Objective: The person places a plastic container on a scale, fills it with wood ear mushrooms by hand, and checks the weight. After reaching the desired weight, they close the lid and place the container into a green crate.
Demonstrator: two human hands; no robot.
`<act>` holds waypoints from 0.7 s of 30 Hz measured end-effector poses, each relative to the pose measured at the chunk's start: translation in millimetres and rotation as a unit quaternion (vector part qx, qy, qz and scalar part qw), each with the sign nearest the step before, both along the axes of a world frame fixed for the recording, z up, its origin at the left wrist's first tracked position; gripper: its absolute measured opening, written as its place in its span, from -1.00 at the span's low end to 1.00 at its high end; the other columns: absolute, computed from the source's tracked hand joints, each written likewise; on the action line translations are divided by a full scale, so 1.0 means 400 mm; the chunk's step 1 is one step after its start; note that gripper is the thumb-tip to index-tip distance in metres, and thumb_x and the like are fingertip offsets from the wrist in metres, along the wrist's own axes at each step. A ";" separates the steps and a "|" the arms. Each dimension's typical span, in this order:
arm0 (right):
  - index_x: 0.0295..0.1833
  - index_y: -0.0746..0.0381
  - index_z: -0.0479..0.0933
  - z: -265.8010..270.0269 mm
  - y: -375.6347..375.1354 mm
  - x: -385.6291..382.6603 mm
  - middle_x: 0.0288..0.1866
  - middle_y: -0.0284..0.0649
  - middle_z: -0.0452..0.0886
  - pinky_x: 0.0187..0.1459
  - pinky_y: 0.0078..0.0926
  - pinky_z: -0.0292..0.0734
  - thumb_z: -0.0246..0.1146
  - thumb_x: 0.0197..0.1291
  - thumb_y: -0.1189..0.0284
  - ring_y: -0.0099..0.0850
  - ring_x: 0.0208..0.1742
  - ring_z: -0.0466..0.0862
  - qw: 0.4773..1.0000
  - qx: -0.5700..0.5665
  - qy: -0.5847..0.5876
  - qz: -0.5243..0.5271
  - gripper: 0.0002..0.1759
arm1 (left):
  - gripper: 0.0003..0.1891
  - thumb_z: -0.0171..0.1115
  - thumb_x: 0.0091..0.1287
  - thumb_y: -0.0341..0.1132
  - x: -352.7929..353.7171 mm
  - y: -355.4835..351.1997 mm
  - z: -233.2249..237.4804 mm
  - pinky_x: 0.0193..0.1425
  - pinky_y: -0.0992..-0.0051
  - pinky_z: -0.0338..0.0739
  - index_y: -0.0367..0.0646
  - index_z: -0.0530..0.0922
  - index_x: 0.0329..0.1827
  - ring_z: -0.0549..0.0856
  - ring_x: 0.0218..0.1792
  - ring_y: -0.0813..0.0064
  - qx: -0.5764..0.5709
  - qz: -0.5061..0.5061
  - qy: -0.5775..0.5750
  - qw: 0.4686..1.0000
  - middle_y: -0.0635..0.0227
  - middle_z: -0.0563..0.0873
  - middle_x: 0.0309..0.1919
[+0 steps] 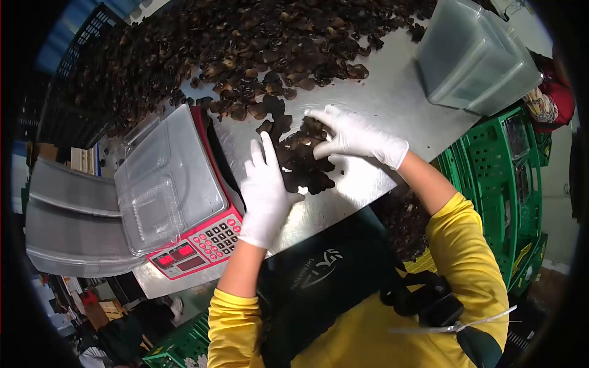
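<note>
Both my hands wear white gloves over the metal table [392, 89]. Between them lies a small pile of dark brown, curled, mushroom-like pieces [300, 156]. My left hand [266, 190] is at the left side of the pile, fingers stretched out and apart, palm toward the pieces. At the upper right of the pile is my right hand [353, 135], with its fingers spread and their tips touching or just above the pieces. Neither hand grips anything that I can see. A much larger heap of the same pieces [245, 49] covers the far part of the table.
A red scale [175, 178] with a clear plastic tray [150, 211] on it stands to the left. Stacked clear containers [478, 61] are at the back right. Green crates [491, 178] stand beyond the right edge. Grey trays [73, 214] are at the far left.
</note>
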State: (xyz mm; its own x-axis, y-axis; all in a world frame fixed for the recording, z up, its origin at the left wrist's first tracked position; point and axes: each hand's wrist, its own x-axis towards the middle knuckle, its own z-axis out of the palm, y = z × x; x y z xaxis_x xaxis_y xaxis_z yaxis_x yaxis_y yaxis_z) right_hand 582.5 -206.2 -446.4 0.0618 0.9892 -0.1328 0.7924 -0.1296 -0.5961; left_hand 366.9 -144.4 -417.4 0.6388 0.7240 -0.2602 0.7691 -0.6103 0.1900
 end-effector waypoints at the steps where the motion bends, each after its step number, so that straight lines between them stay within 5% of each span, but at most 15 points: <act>1: 0.48 0.24 0.22 0.020 -0.014 -0.016 0.16 0.00 0.44 0.07 -0.29 0.53 0.52 -0.14 -0.11 -0.08 0.02 0.61 0.999 -0.035 -0.023 0.023 0.14 | 0.53 0.73 -0.41 -0.13 0.007 0.016 0.006 0.12 0.26 0.62 -0.24 -0.25 0.59 0.48 0.25 -0.04 0.003 -0.010 0.034 0.999 -0.14 0.17 0.47; 2: 0.50 0.34 0.12 0.012 -0.024 -0.024 0.19 0.05 0.39 0.08 -0.29 0.53 0.57 -0.38 -0.18 -0.10 0.03 0.60 0.996 -0.045 -0.054 0.058 0.38 | 0.57 0.75 -0.45 -0.17 0.015 0.029 0.006 0.11 0.26 0.64 -0.15 -0.29 0.60 0.50 0.24 -0.03 0.022 -0.019 0.059 0.998 -0.10 0.11 0.51; 5: 0.52 0.38 0.04 0.083 -0.047 -0.079 0.17 0.08 0.42 0.05 -0.26 0.56 0.61 -0.50 -0.13 -0.09 0.08 0.60 0.984 -0.117 -0.119 0.058 0.48 | 0.59 0.76 -0.46 -0.16 0.067 0.070 0.038 0.11 0.25 0.64 -0.09 -0.30 0.61 0.52 0.22 -0.03 0.000 -0.053 0.148 0.987 -0.09 0.08 0.53; 6: 0.52 0.41 -0.02 0.056 -0.059 -0.092 0.15 0.10 0.42 -0.06 -0.34 0.61 0.66 -0.58 -0.03 -0.14 0.06 0.61 0.990 -0.031 -0.129 0.055 0.54 | 0.62 0.77 -0.49 -0.12 0.071 0.094 0.003 0.16 0.25 0.62 -0.06 -0.31 0.61 0.52 0.23 -0.04 0.010 -0.078 0.142 0.987 -0.08 0.05 0.55; 9: 0.52 0.39 0.03 -0.011 -0.068 -0.144 0.15 0.10 0.41 -0.09 -0.38 0.62 0.65 -0.60 -0.10 -0.09 -0.01 0.63 0.979 0.060 -0.193 -0.005 0.54 | 0.65 0.78 -0.56 -0.13 0.092 0.133 -0.009 0.24 0.23 0.57 -0.08 -0.30 0.61 0.47 0.29 -0.04 -0.015 -0.150 0.138 0.979 -0.02 0.08 0.55; 11: 0.51 0.32 0.08 -0.009 -0.054 -0.155 0.10 0.08 0.45 -0.14 -0.35 0.62 0.67 -0.62 -0.02 -0.10 -0.05 0.65 0.982 0.050 -0.176 -0.049 0.49 | 0.60 0.77 -0.49 -0.11 0.097 0.131 0.008 0.18 0.20 0.57 -0.13 -0.27 0.61 0.53 0.21 -0.03 -0.072 -0.169 0.107 0.977 0.00 0.37 0.24; 14: 0.40 0.33 0.26 -0.018 -0.038 -0.134 -0.07 -0.03 0.50 -0.39 -0.36 0.63 0.65 -0.44 0.19 -0.20 -0.39 0.71 0.986 0.041 -0.131 -0.094 0.19 | 0.49 0.75 -0.43 -0.16 0.084 0.110 -0.009 0.13 0.20 0.59 -0.10 -0.16 0.60 0.60 0.10 -0.02 -0.078 -0.165 0.066 0.981 0.00 0.40 0.16; 16: 0.41 0.28 0.26 -0.051 -0.028 -0.132 -0.06 0.01 0.50 -0.31 -0.30 0.62 0.64 -0.43 0.20 -0.14 -0.32 0.69 0.987 0.054 -0.105 -0.108 0.17 | 0.12 0.68 -0.28 -0.27 0.085 0.101 -0.043 0.07 0.20 0.61 -0.13 0.21 0.44 0.64 -0.02 -0.04 -0.074 -0.074 -0.034 0.994 0.00 0.42 0.11; 17: 0.41 0.24 0.25 -0.045 -0.023 -0.130 -0.06 0.05 0.50 -0.23 -0.24 0.61 0.63 -0.41 0.22 -0.08 -0.25 0.67 0.987 0.065 -0.082 -0.124 0.16 | 0.12 0.68 -0.28 -0.27 0.089 0.093 -0.062 0.07 0.20 0.61 -0.13 0.21 0.44 0.64 -0.02 -0.04 -0.073 -0.074 -0.034 0.994 0.00 0.42 0.11; 20: 0.38 0.26 0.30 -0.028 -0.016 -0.118 0.06 0.07 0.51 -0.10 -0.24 0.60 0.54 -0.29 0.40 -0.01 -0.09 0.65 0.991 0.026 0.014 -0.132 -0.01 | -0.48 0.49 -0.12 -0.46 0.108 0.070 -0.080 0.00 0.18 0.59 -0.25 0.49 -0.03 0.63 -0.07 -0.09 -0.061 0.001 -0.160 0.985 0.04 0.47 0.02; 21: 0.36 0.26 0.32 -0.030 -0.015 -0.115 0.10 0.07 0.51 -0.04 -0.25 0.59 0.51 -0.28 0.45 0.00 -0.03 0.64 0.989 0.026 0.061 -0.134 -0.05 | -0.48 0.49 -0.12 -0.46 0.111 0.068 -0.079 0.00 0.18 0.59 -0.25 0.49 -0.03 0.63 -0.07 -0.09 -0.059 0.001 -0.163 0.985 0.04 0.47 0.02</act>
State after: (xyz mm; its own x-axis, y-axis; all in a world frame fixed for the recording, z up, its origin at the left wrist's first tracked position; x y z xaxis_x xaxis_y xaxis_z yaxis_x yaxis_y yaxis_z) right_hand 536.7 -212.4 -458.2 0.3102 0.9449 -0.1048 0.6551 -0.2923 -0.6967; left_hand 411.4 -117.0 -449.1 0.7015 0.7019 -0.1231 0.6560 -0.5685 0.4965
